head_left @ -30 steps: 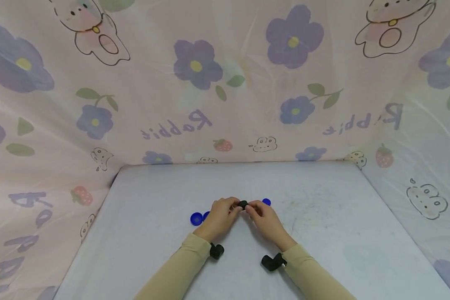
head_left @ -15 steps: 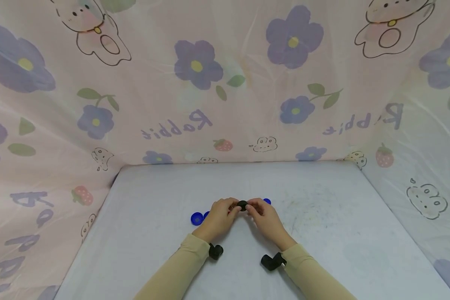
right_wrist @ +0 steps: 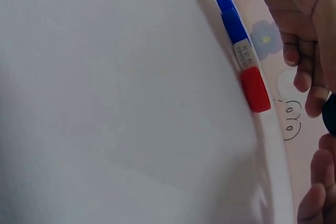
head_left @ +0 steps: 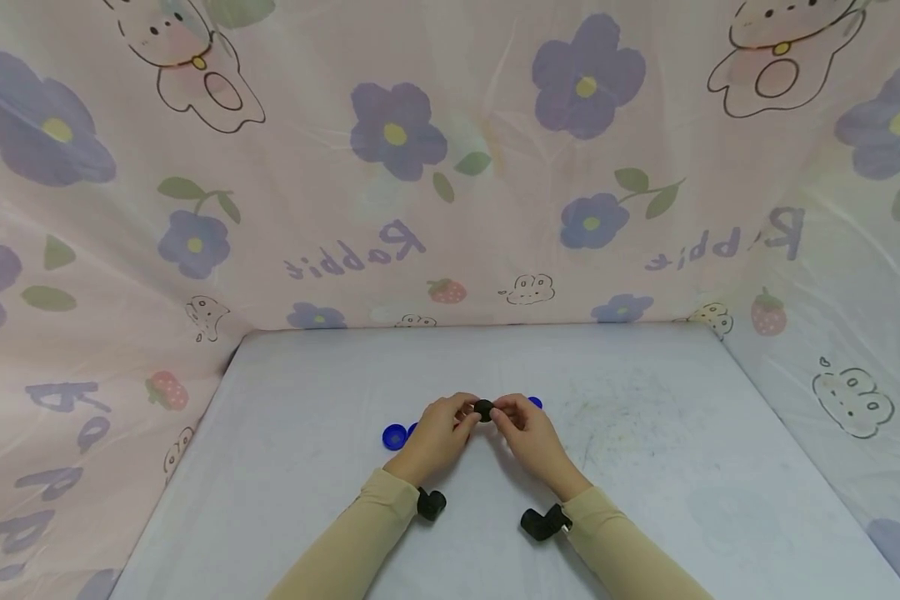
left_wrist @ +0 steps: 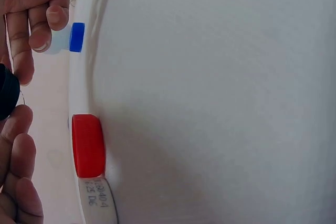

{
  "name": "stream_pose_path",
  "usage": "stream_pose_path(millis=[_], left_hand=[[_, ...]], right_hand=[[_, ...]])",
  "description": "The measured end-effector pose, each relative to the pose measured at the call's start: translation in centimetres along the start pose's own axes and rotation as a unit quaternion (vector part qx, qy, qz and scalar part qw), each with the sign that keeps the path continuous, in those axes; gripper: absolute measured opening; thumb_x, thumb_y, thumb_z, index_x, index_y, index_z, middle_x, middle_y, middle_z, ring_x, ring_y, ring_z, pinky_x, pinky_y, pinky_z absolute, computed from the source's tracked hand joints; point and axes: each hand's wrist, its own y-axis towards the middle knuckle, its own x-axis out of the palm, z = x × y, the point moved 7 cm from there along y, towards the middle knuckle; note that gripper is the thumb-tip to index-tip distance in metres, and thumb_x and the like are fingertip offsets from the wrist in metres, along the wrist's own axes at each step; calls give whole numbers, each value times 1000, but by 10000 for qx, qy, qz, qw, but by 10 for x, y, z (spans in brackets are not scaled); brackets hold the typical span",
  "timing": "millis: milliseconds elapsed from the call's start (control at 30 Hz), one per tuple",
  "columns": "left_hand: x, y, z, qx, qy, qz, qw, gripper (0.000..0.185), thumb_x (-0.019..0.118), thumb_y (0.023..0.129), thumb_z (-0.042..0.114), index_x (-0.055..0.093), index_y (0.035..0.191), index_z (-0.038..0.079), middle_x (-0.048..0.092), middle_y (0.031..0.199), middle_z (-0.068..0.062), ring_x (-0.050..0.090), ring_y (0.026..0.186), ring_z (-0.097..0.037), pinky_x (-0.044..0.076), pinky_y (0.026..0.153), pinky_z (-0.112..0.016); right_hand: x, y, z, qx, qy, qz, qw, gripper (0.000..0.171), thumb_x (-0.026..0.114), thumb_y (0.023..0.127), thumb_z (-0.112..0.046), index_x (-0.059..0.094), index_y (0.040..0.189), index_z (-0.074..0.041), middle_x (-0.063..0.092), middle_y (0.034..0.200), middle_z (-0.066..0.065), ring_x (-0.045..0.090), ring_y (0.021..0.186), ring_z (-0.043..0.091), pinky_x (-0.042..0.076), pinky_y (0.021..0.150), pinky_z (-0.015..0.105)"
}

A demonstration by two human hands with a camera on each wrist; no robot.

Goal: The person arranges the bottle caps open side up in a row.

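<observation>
A pale bench [head_left: 645, 467] carried everything, with blue caps [head_left: 394, 437] lying left of the hands. The left hand [head_left: 438, 435] and right hand [head_left: 527, 432] met mid-bench, their fingers [left_wrist: 21, 45] pinching a small black cap [head_left: 484, 409] from either side, lifted above the surface. It looked round, dark and matte; which way its opening faced, or its long axis, could not be told.

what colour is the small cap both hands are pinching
Black; the cap shows best in the head view, between the left hand and right hand.
</observation>
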Motion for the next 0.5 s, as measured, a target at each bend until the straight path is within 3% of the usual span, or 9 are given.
stream_pose_path(millis=[133,333,500], left_hand=[[0,-1,0,-17,-50,-6,10000,32,58,99,24,57,128,12,63,96,7,57,86,-9,48,73,-26],[0,-2,0,-32,-51,-78,10000,33,63,96,23,56,127,17,63,94,7,57,85,-10,48,74,-28],[1,-1,-3,-47,125,-185,9997,33,67,93,24,60,124,18,63,95,9,57,88,-11,48,76,-29]], right_hand=[[1,0,1,-13,23,41,10000,19,62,96,-21,61,111,-9,66,93,13,61,76,24,47,60,25],[3,-3,-5,151,42,-118,9998,27,57,99,-14,56,125,-5,66,94,19,60,75,36,44,58,26],[5,-3,3,80,-129,-186,9997,25,57,99,-20,60,123,-13,66,90,11,57,66,19,44,54,26]])
